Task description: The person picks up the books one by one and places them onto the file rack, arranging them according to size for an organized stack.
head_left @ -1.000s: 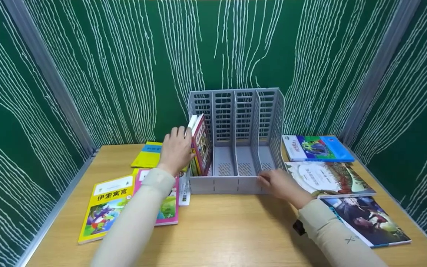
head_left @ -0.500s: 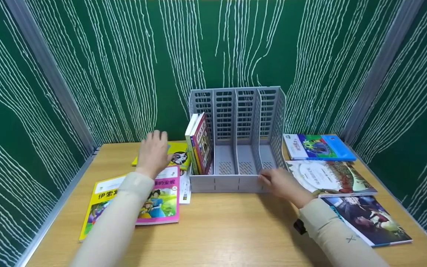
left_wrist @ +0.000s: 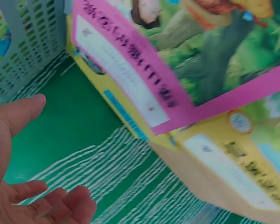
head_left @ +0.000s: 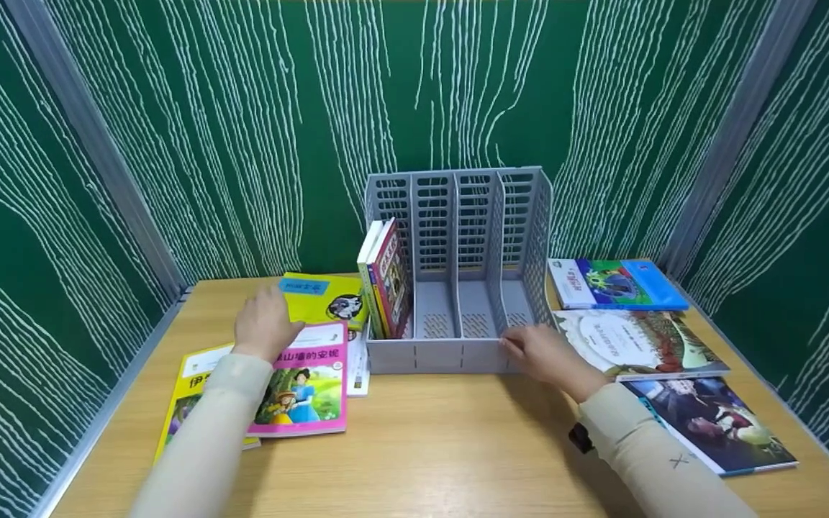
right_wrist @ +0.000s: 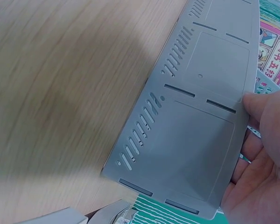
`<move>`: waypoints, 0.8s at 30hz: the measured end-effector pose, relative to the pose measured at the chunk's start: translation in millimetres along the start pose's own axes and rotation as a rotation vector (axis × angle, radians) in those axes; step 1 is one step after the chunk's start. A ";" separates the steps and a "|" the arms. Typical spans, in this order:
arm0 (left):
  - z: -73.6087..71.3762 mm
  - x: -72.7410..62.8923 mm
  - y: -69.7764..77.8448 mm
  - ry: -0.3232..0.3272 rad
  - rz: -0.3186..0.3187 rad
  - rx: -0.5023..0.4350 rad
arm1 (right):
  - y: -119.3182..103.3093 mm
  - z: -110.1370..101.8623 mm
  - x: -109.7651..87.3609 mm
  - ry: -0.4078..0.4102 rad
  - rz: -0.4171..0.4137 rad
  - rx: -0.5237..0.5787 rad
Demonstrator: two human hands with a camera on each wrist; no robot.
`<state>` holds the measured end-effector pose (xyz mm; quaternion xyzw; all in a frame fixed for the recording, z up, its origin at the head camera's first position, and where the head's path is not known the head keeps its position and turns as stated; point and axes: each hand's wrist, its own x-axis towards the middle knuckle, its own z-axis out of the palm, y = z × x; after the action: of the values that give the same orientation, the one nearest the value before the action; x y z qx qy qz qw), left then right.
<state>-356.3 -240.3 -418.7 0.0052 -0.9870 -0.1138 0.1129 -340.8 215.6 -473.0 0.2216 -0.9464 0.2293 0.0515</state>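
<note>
Pink book just under relaxed, empty left hand; right hand gripping grey rack.

I see a wooden table bearing a grey file rack and picture books flat on both sides.

Left hand stretched forward on extended arm, palm down, fingers relaxed and slightly spread, nothing gripped; in left wrist view, thumb and fingertips loosely apart. Right hand lower and nearer body, forearm angled inward, thumb pressed flat, fingers wrapped behind. Both forearms in pale beige sleeves, hands well apart.
</note>
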 end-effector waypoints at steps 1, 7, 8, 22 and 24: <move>2.0 -1.4 -2.3 -0.014 -0.023 -0.009 | 0.0 -0.1 0.1 -0.006 0.007 0.003; 8.7 -9.8 -9.1 -0.129 -0.165 -0.082 | 0.9 -0.2 0.3 -0.011 0.014 0.004; 9.7 -11.1 -9.6 -0.157 -0.188 -0.100 | 1.1 -0.1 0.3 -0.010 0.012 0.004; 13.3 -31.6 -13.3 -0.498 -0.318 -0.130 | 1.7 2.2 -0.7 0.025 -0.014 0.010; 13.0 -34.1 -13.4 -0.508 -0.321 -0.120 | 1.6 2.7 -0.6 0.032 -0.019 -0.002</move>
<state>-326.2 -249.2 -441.6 0.1259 -0.9618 -0.1859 -0.1569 -341.0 215.9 -476.2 0.2268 -0.9435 0.2316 0.0691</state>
